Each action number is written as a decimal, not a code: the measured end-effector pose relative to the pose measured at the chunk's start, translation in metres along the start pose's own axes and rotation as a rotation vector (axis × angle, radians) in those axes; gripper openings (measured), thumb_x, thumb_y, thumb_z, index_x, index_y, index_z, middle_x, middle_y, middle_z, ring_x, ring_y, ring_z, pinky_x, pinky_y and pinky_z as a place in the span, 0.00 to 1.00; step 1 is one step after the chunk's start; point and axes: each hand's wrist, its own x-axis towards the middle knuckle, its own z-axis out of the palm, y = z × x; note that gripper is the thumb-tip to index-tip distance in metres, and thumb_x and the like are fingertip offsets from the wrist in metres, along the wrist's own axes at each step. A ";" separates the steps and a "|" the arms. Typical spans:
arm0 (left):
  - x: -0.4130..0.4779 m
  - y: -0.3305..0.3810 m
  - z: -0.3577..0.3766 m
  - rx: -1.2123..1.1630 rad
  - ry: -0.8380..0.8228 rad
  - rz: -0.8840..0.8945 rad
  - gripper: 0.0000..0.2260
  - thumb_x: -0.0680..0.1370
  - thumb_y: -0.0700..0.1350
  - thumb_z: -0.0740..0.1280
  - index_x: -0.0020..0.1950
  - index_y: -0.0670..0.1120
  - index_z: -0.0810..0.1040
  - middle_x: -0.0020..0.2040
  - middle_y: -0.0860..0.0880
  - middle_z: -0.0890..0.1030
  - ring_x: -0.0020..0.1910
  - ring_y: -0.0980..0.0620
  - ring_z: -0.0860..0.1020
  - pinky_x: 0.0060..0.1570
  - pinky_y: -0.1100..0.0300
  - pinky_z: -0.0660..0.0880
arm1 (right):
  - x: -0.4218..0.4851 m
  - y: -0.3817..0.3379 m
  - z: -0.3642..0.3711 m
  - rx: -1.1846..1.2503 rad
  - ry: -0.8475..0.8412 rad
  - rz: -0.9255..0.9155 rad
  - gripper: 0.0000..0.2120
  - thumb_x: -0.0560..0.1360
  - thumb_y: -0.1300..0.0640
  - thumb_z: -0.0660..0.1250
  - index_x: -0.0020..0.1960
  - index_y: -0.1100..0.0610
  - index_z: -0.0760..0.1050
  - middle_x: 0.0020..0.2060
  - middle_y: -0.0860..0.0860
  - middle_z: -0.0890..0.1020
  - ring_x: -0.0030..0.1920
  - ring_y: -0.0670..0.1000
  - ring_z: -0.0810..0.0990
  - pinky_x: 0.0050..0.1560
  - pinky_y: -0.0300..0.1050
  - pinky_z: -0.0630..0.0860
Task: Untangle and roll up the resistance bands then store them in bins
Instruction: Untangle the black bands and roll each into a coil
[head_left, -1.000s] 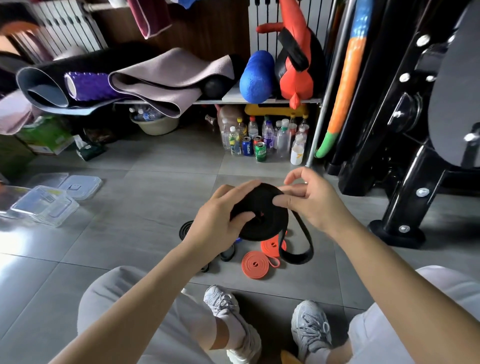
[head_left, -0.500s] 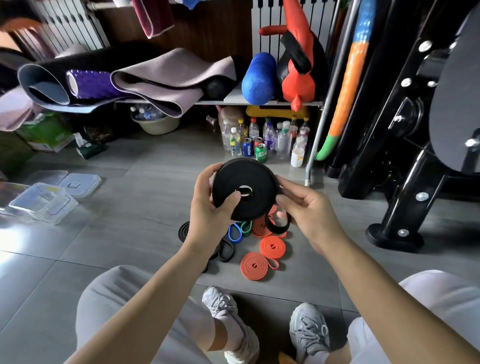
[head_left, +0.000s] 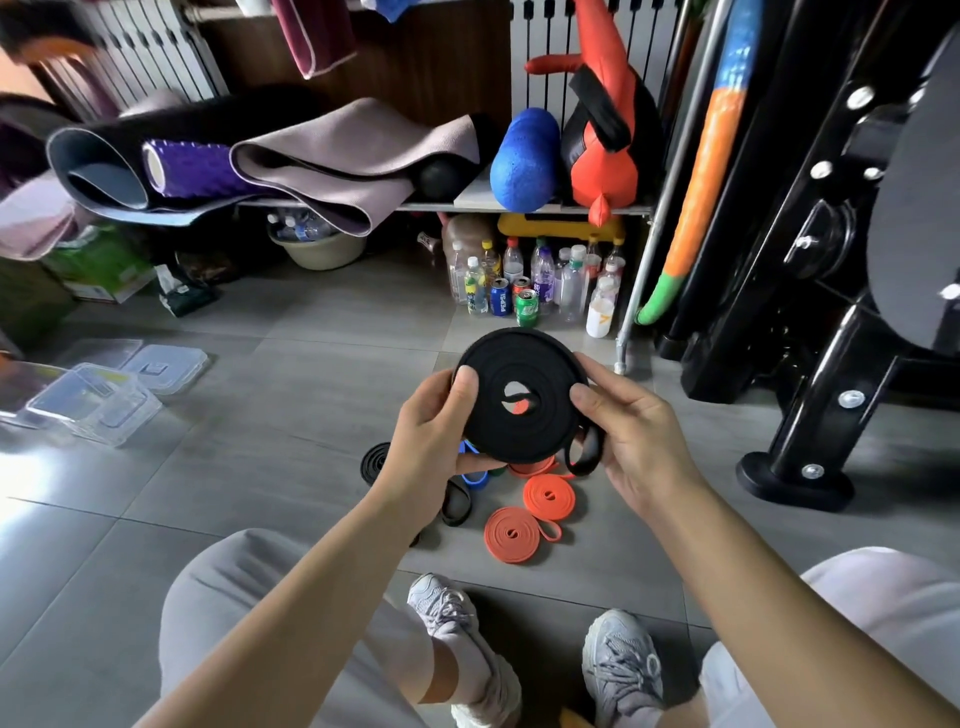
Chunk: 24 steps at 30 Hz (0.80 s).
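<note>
Head view: the person is holding a flat black rubber resistance band wound into a disc-shaped coil (head_left: 519, 358) at the centre of the frame, raised above the grey tiled floor (head_left: 270, 467) with its face turned to the camera. The left hand (head_left: 428, 441) is gripping the coil's left edge, thumb lying across the face and fingers curled behind and under it; this pinch is likely keeping the windings from springing apart. The right hand (head_left: 636, 447) is clamping the right edge in the same way, thumb on the face and fingers behind, close to the loose end loop (head_left: 587, 452) that is hanging at the coil's lower right. Judgement: rolling is nearly complete, and the two-sided grip is compressing the layers while the loose end is awaiting tucking. In the lower centre, two rolled orange flat bands (head_left: 511, 535) are lying on the floor just beside each other, with a blue band (head_left: 478, 480) and a small black coil (head_left: 375, 462) to their left, all within easy reach. The clear plastic bins (head_left: 88, 410) are sitting at the left of the frame, well apart from the hands, so storage is not yet done.
</note>
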 end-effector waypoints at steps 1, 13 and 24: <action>0.001 0.002 -0.002 0.012 -0.002 -0.005 0.09 0.77 0.52 0.63 0.51 0.49 0.79 0.51 0.44 0.81 0.53 0.43 0.80 0.40 0.44 0.80 | 0.000 0.000 0.001 -0.001 -0.006 0.007 0.15 0.72 0.70 0.65 0.52 0.54 0.79 0.47 0.48 0.85 0.49 0.48 0.82 0.57 0.44 0.77; 0.003 -0.004 -0.013 -0.144 -0.008 -0.071 0.16 0.76 0.48 0.64 0.59 0.40 0.76 0.54 0.39 0.81 0.54 0.37 0.79 0.45 0.37 0.78 | 0.002 0.006 0.000 -0.411 0.117 -0.128 0.08 0.74 0.60 0.69 0.40 0.48 0.79 0.36 0.43 0.83 0.39 0.37 0.80 0.41 0.27 0.72; 0.005 0.002 -0.026 0.039 -0.055 -0.170 0.08 0.78 0.43 0.65 0.53 0.41 0.78 0.49 0.44 0.81 0.50 0.45 0.79 0.51 0.42 0.78 | -0.005 -0.001 0.001 -0.263 -0.020 0.051 0.13 0.72 0.69 0.68 0.48 0.52 0.76 0.45 0.61 0.81 0.41 0.56 0.81 0.42 0.48 0.79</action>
